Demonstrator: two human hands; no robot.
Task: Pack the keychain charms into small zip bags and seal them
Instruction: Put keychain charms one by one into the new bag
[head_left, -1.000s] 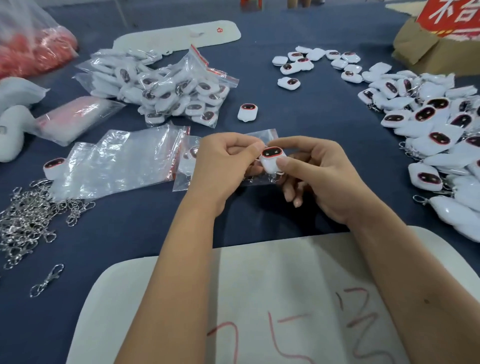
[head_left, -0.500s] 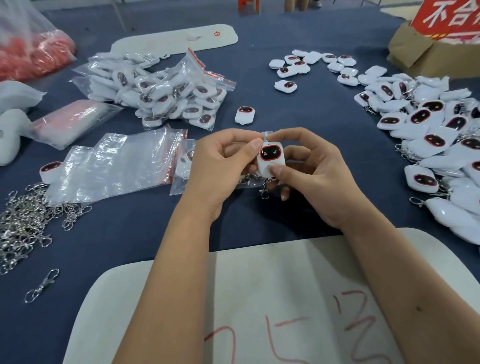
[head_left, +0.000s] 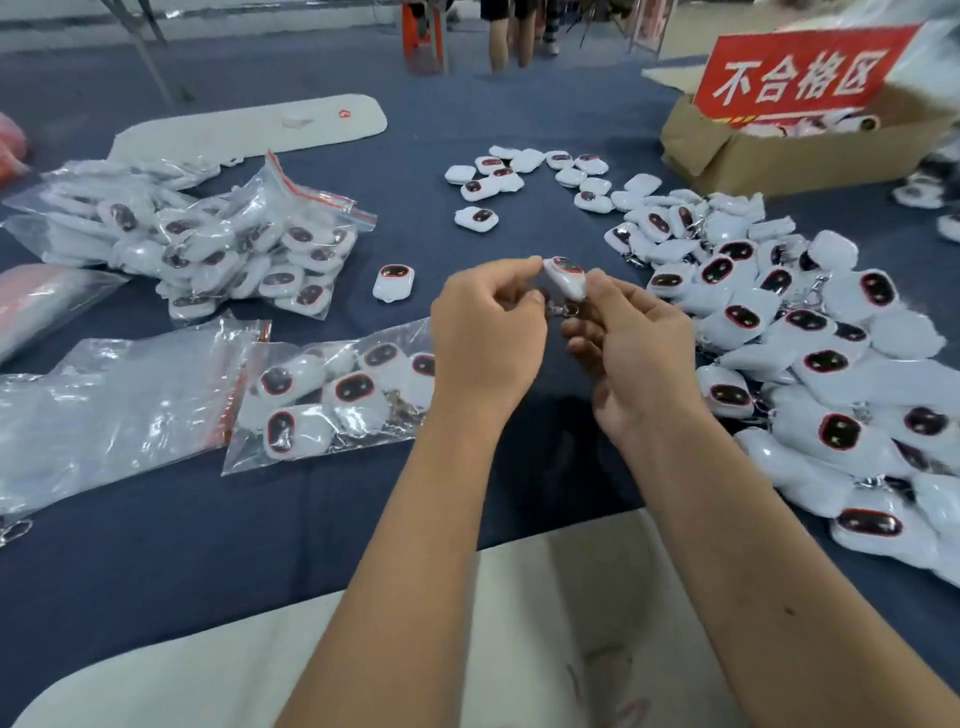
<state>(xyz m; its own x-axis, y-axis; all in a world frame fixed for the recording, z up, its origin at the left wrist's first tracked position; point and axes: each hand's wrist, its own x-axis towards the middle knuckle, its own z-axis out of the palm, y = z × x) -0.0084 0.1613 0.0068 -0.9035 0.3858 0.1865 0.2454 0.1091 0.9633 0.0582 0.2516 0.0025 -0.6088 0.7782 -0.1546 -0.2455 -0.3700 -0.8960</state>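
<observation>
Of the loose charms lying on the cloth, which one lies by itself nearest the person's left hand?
The single charm lying face up just left of the left hand, between the full zip bags. The other loose charms sit grouped farther back or piled at right.

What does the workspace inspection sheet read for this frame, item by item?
Surface: dark blue cloth-covered table, with a white rounded board at the near edge.
Job's things: white plush keychain charm with a black, red-rimmed face held between both hands; clear zip bag part-filled with charms left of the hands; loose pile of charms on the right.
Clutter: heap of filled zip bags, stack of empty zip bags, one lone charm.
Hands: left hand and right hand both pinch the charm.
Cables: nothing seen.
Surroundings: cardboard box with a red sign far right; a person's legs beyond the table.
</observation>
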